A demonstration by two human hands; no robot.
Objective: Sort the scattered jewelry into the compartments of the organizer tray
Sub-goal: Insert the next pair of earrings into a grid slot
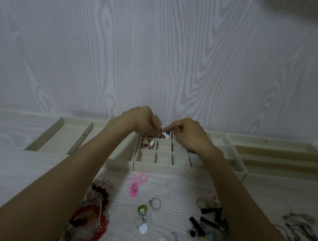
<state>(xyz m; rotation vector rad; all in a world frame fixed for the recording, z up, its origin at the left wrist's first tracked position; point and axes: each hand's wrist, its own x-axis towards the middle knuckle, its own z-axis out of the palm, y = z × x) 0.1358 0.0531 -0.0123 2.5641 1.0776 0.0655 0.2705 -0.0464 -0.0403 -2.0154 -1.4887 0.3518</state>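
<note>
The beige organizer tray (pixel 160 168) with a grid of small compartments stands mid-table. My left hand (pixel 141 121) and my right hand (pixel 188 134) meet over its back row, fingertips pinched together on a small earring (pixel 162 132) with a pearl-like bead, above a compartment holding a white, red and blue piece (pixel 165 136). A compartment at the tray's left holds cream heart-shaped pieces (pixel 148 143). Scattered jewelry lies in front: pink flower earrings (pixel 137 182), a silver ring (pixel 155 203), green and white disc earrings (pixel 143 218), red bead bracelets (pixel 91 213).
More beige trays stand left (pixel 59 137) and right (pixel 283 159) along the wall. Black stick earrings (pixel 206 220) and gold rings (pixel 203 201) lie under my right forearm. Grey chains (pixel 301 232) lie at the far right.
</note>
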